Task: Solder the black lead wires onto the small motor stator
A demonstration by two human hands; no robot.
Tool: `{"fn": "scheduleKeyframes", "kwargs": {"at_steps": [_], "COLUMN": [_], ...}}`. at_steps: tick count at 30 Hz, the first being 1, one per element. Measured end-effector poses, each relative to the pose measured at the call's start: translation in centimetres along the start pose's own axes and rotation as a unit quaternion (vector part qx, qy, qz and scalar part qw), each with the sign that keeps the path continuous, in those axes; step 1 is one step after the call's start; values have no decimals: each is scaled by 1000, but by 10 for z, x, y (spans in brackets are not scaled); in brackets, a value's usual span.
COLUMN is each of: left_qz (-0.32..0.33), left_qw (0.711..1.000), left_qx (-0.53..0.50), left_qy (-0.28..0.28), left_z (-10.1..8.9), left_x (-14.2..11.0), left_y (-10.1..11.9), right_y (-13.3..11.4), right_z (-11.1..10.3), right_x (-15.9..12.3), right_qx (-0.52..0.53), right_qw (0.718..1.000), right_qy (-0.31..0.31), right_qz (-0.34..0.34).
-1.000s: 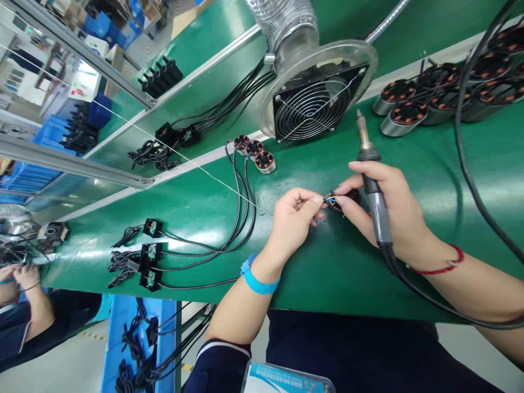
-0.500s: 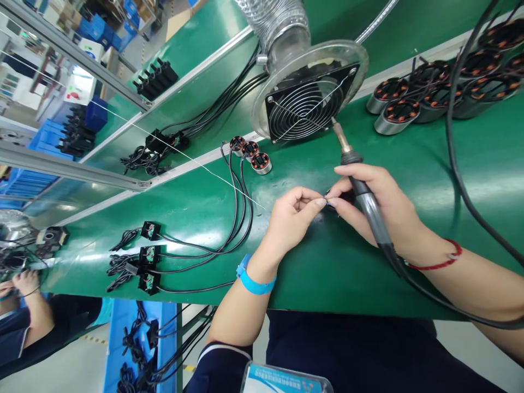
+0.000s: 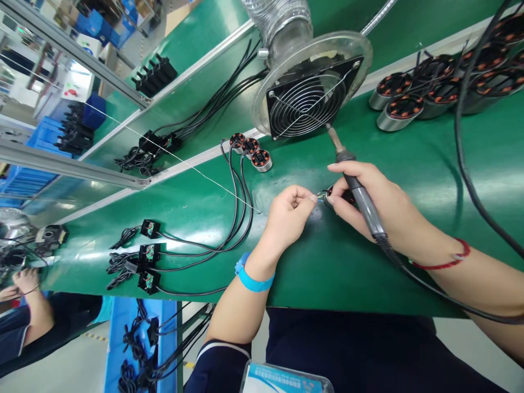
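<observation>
From the head view, my left hand (image 3: pixel 289 213) has its grip pressed together, pinching the thin coloured wires (image 3: pixel 318 197) that run out of a small motor (image 3: pixel 338 196) lying on the green tabletop (image 3: pixel 327 262), probably to keep them taut and apart. My right hand (image 3: pixel 380 202) steadies that motor with thumb and forefinger while its other fingers clamp a soldering iron (image 3: pixel 356 183), tip angled up and away, likely so the hot end stays clear of the work. Just beyond the tip stands a fan (image 3: pixel 309 101) on a ribbed hose, probably placed to draw fumes. Left of my left grip lie three wired motors (image 3: pixel 250 150); far left, another person's hand (image 3: pixel 24 279) works.
</observation>
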State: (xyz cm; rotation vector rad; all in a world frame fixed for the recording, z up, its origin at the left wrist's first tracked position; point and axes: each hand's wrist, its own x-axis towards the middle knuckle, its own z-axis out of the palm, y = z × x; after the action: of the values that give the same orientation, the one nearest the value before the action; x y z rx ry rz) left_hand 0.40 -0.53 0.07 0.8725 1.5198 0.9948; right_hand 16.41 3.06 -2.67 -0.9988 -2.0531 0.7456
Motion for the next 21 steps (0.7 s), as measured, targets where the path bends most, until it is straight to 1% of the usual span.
{"fn": "scheduleKeyframes", "kwargs": {"at_steps": [3,6,9,11,12,14,16,18,20,21], "left_qz": [26,45,48,45,45,47,52,56,57,58], "left_qw": [1000,999,999,999,998,997,995,993,993,993], "left_qx": [-7,-3,11,26,38,65,89,102,105,106], "left_qy": [7,14,14,9,7,3,5,11,15,17], "left_z": [3,5,7,8,9,9,9,10,10,10], "left_x": [-1,-3,-6,-8,-10,-13,-16,-17,-17,-17], "left_y": [-6,-10,-11,-11,-11,-10,-10,-10,-10,-10], "right_y": [-6,-4,-5,-12,-16,-24,-27,-21,-11,-7], "right_z": [6,3,-15,-29,-36,-43,-44,-40,-33,-31], "right_x": [3,3,-2,-9,-13,-23,-36,-48,-59,-63], "right_qx": [-56,-39,4,-2,-9,-3,-6,-20,-10,5], "right_qw": [998,999,999,997,996,992,988,986,985,986], "right_qy": [40,26,27,37,47,87,132,164,171,161], "right_qz": [11,18,39,69,78,95,74,21,-23,-34]}}
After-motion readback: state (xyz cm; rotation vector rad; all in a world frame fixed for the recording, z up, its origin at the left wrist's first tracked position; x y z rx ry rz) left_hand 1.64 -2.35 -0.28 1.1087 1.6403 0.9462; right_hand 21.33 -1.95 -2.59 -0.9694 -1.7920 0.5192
